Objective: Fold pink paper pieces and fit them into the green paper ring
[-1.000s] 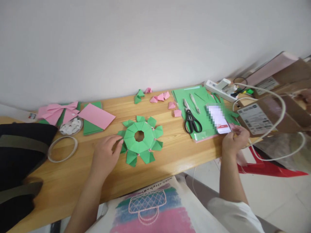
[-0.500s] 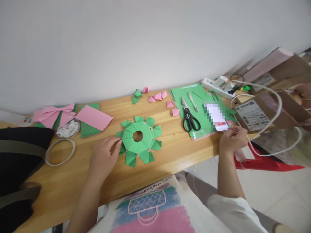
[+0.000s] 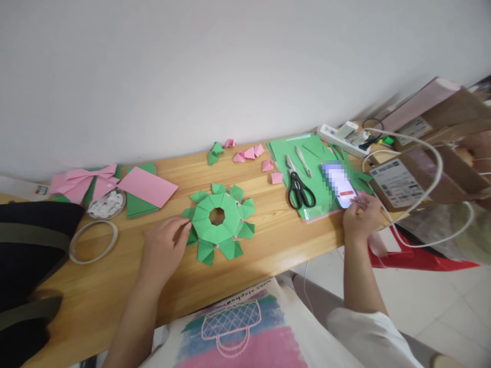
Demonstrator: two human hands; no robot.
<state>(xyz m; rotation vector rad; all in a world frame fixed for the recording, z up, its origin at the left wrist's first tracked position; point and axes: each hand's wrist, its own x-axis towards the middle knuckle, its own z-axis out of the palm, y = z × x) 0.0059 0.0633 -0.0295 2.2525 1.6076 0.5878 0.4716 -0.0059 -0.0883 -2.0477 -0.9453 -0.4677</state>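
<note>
A green folded-paper ring lies flat on the wooden table, with petal-like tabs around it and an eight-sided hole in its middle. At its left side, my left hand has thumb and forefinger closed on a tab. My right hand is at the lower end of a phone, fingers partly spread and reaching the screen's lower part. The phone's screen is lit and partly blurred out. It rests on green paper sheets, where black-handled scissors and a white craft knife also lie.
Pink folded pieces and a green one sit by the wall. Pink card, a paper bow, a tub of white bits and a tape roll are left. A power strip, cables and a cardboard box stand right.
My right hand has moved slightly left and up onto the phone's lower end, its fingers loosening from a pinch. The phone screen looks different. My left hand and the paper ring stay put.
</note>
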